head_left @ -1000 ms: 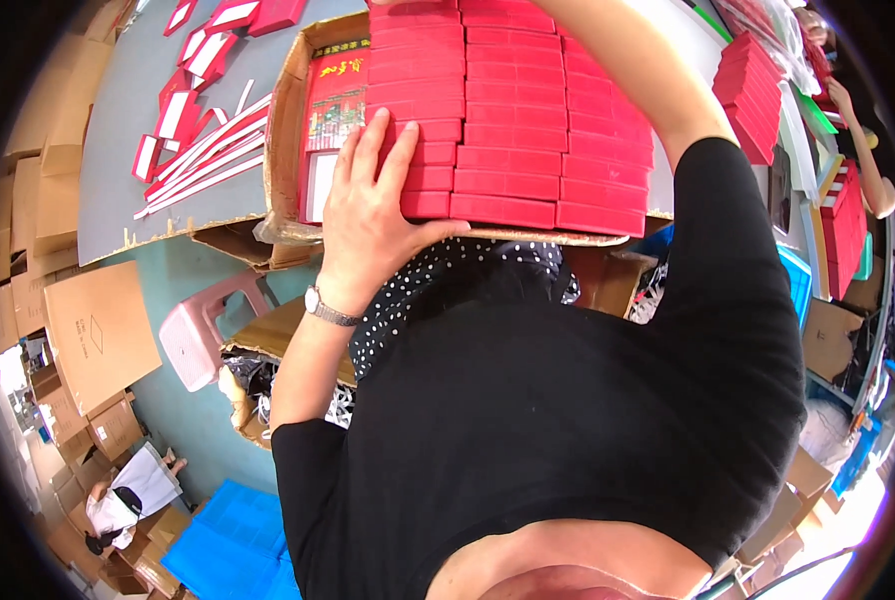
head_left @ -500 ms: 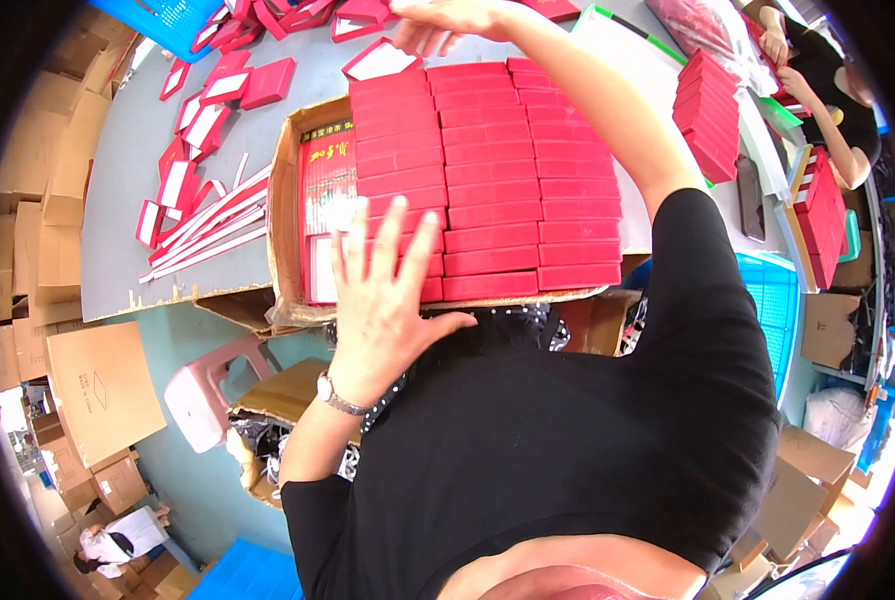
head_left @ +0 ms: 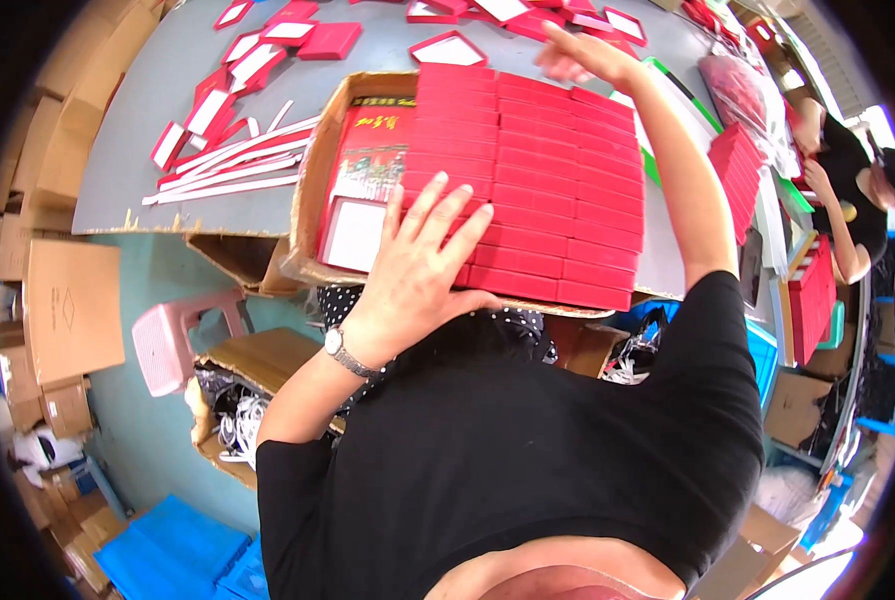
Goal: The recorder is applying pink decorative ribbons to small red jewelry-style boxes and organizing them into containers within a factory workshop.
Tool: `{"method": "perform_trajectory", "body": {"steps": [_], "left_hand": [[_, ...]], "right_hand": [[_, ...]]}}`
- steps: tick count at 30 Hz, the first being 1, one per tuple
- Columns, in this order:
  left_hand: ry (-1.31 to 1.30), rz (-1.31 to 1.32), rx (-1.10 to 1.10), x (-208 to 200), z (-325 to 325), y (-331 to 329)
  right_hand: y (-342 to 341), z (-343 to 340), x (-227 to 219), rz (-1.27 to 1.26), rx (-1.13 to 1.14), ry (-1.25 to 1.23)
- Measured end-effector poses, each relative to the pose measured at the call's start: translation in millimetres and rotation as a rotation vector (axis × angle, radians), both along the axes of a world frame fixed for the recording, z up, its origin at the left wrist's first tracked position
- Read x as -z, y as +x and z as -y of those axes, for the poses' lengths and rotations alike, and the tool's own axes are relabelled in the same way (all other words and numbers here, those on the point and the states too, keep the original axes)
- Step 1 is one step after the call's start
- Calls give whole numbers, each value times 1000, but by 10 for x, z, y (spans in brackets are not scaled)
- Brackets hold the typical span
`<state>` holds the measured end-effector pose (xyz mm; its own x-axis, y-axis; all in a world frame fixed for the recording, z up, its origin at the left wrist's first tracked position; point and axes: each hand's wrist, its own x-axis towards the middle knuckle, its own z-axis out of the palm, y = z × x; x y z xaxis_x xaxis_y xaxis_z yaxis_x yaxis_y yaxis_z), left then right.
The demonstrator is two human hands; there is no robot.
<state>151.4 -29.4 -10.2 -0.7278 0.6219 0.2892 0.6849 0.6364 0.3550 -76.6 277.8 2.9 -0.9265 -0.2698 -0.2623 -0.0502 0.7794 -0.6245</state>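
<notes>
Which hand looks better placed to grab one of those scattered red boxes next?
Probably the right hand: it appears empty and hovers near the scattered red boxes, while the left hand lies on the stacked red boxes.

Left hand (head_left: pixel 418 262): spread over the red boxes (head_left: pixel 533 185)
Right hand (head_left: pixel 578 55): over the table (head_left: pixel 118 200), beyond the boxes
Carton (head_left: pixel 308 180): on the table, holding the boxes
Strips (head_left: pixel 230 165): red and white, left of the carton
Stool (head_left: pixel 163 350): pink, near the table
</notes>
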Motion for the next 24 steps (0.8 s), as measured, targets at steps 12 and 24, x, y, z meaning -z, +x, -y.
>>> {"method": "perform_trajectory", "body": {"steps": [12,24], "left_hand": [[187,184,-167,217,1074,-454],[-320,418,183,358,1111,-846]], "right_hand": [[-585,497,74,-429,-158,232],[-1329,1519,410,-137,-299,348]]}}
